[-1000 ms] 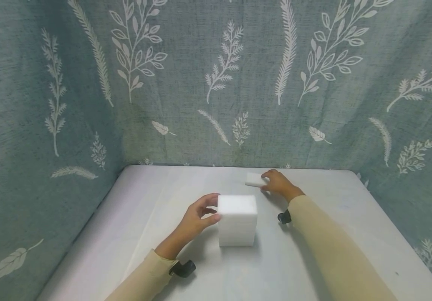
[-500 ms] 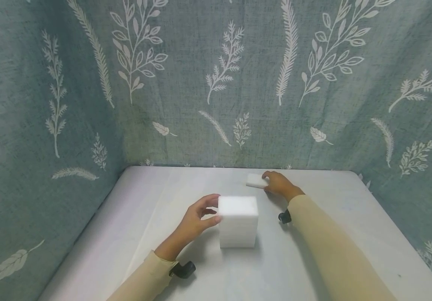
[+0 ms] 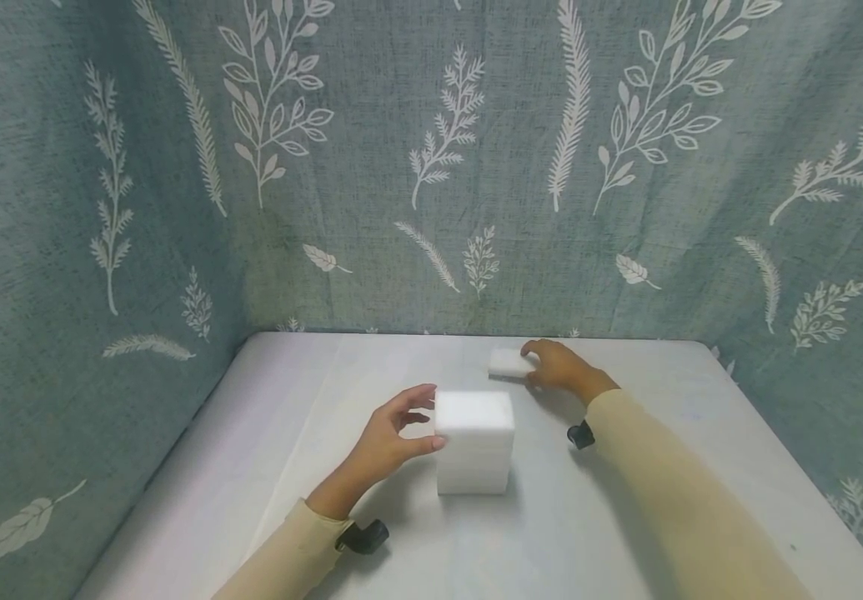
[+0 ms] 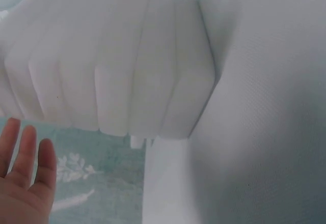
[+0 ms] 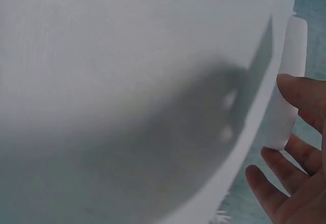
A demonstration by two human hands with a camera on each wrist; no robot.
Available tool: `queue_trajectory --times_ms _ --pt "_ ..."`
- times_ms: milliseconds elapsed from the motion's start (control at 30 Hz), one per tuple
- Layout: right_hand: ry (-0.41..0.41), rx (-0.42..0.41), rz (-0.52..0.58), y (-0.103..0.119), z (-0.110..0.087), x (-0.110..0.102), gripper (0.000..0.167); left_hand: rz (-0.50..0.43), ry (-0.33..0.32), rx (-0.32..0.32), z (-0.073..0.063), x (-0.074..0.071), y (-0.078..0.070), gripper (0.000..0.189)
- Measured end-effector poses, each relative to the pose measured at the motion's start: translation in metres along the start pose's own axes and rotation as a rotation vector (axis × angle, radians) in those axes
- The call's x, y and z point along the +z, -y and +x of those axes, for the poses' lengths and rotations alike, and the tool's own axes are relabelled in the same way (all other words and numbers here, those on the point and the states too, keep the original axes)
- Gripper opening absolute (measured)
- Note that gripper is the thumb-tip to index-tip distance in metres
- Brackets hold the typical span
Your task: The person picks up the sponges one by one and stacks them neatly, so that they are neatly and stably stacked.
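Note:
A squared stack of white, soft-edged sponge blocks [image 3: 474, 446] stands upright on the white table; the left wrist view shows several layers of this stack [image 4: 114, 66]. My left hand [image 3: 388, 437] is at its upper left, the thumb at the near corner and the other fingers toward the far side, loosely spread. Those fingertips look straight in the left wrist view, and whether they touch is unclear. Farther back, my right hand [image 3: 560, 369] pinches a single flat white sponge [image 3: 508, 362] by its right end. The right wrist view has this sponge [image 5: 291, 46] between thumb and fingers, slightly above the table.
The white table [image 3: 326, 367] ends at a back edge close behind the single sponge. Green-blue curtains [image 3: 371, 150] with white leaf prints hang behind and at both sides. A dark wrist camera [image 3: 363, 537] is strapped at the left sleeve.
The single sponge has risen slightly off the table in my right hand, a dark shadow now beneath it. My right forearm has shifted a little rightward. The left hand and stack have barely moved.

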State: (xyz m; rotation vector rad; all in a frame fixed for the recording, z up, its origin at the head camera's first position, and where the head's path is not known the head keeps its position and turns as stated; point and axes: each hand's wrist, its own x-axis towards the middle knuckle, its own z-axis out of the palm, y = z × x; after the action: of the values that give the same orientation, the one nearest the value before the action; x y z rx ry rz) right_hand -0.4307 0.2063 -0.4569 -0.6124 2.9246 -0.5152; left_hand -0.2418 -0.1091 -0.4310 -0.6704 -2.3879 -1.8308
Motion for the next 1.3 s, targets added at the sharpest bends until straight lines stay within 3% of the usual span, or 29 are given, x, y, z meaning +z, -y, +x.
queue_trajectory --times_ms 233,567,933,1300 --pt "0.004 -0.075 -0.027 0.015 -0.01 -0.019 0.047 0.022 -0.024 -0.027 0.001 0.002 0.002 0.071" --pt "0.018 -0.133 -0.1 0.028 -0.025 -0.035 0.049 0.017 -0.028 -0.035 0.008 0.005 0.027 0.073" --pt "-0.002 -0.233 -0.091 0.048 -0.05 -0.055 0.052 0.001 -0.027 -0.003 0.001 0.005 0.003 0.069" --pt "-0.018 -0.276 -0.046 0.071 -0.069 -0.071 0.05 -0.035 -0.008 0.039 0.0 0.004 0.001 0.068"
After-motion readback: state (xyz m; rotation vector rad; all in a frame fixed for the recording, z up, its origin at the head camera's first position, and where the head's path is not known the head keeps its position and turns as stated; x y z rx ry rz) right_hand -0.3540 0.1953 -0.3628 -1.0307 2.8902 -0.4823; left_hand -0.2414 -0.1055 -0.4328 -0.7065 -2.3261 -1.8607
